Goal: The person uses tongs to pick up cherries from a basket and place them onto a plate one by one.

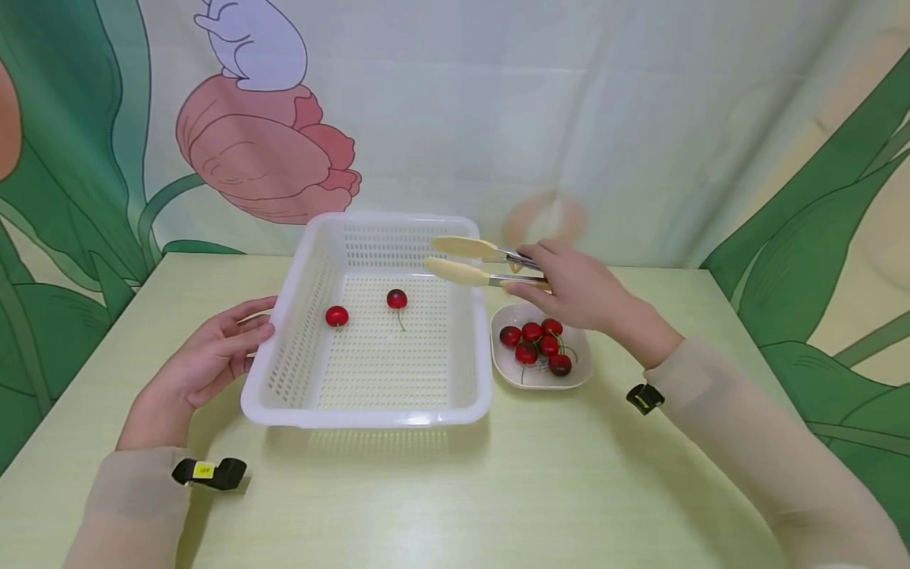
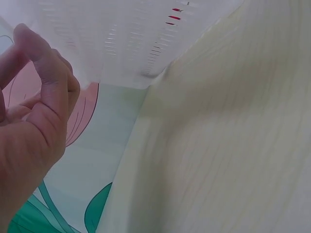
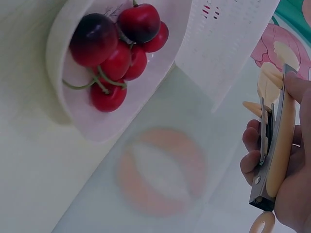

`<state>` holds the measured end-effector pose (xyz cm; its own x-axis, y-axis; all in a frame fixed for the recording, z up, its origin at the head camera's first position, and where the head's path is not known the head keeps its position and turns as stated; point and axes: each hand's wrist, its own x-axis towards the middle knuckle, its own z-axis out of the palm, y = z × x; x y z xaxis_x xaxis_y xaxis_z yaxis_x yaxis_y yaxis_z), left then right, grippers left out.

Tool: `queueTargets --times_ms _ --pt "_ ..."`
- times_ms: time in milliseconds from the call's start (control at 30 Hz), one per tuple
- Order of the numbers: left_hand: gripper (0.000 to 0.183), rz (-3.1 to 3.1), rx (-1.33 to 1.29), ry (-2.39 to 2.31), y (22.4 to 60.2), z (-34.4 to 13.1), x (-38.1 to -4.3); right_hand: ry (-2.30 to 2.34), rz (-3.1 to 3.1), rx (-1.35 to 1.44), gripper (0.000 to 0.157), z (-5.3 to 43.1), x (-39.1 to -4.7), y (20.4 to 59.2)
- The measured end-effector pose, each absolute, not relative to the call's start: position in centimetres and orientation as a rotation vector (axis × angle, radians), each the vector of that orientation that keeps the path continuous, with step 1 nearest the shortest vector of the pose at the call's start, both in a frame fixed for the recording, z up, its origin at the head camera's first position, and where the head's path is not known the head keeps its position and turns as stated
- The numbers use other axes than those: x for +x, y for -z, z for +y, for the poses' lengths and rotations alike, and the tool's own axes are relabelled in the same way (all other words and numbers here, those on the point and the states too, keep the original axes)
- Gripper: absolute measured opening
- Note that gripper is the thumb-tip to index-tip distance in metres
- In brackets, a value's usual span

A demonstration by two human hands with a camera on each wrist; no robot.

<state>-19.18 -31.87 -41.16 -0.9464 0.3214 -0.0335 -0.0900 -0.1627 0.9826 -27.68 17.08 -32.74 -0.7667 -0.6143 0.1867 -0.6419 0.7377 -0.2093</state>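
A white plastic basket (image 1: pixel 384 417) with slotted walls holds two cherries, a red cherry (image 1: pixel 337 316) and a darker cherry (image 1: pixel 396 299) with its stem showing. At the basket's left rim, my left hand (image 1: pixel 206 352) holds the edge with thumb and fingers; the left wrist view shows those fingers (image 2: pixel 51 77) bent beside the slotted wall. My right hand (image 1: pixel 576 284) grips kitchen tongs (image 1: pixel 462 273) with cream tips. The tips stand apart over the basket's right side, nothing between them. Below that hand, several cherries (image 3: pixel 138 22) lie in a small white dish (image 1: pixel 540 383).
The dish stands close to the basket's right wall on a pale wood-look table (image 1: pixel 398 506). A printed curtain (image 1: pixel 441 118) with flowers and leaves hangs behind the table's back edge. Black wrist cameras sit on both sleeves (image 1: pixel 746 435).
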Motion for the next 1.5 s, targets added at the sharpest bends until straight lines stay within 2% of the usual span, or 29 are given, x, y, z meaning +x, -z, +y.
queueTargets --times_ms 1167,1500 --pt "0.039 1.800 0.314 -2.199 41.4 -32.0 -19.3 0.082 -2.886 1.103 0.056 7.5 -30.1 33.1" --pt "0.039 1.796 0.293 -2.209 41.5 -32.0 -19.3 0.209 -2.898 1.102 0.049 6.1 -30.1 33.8"
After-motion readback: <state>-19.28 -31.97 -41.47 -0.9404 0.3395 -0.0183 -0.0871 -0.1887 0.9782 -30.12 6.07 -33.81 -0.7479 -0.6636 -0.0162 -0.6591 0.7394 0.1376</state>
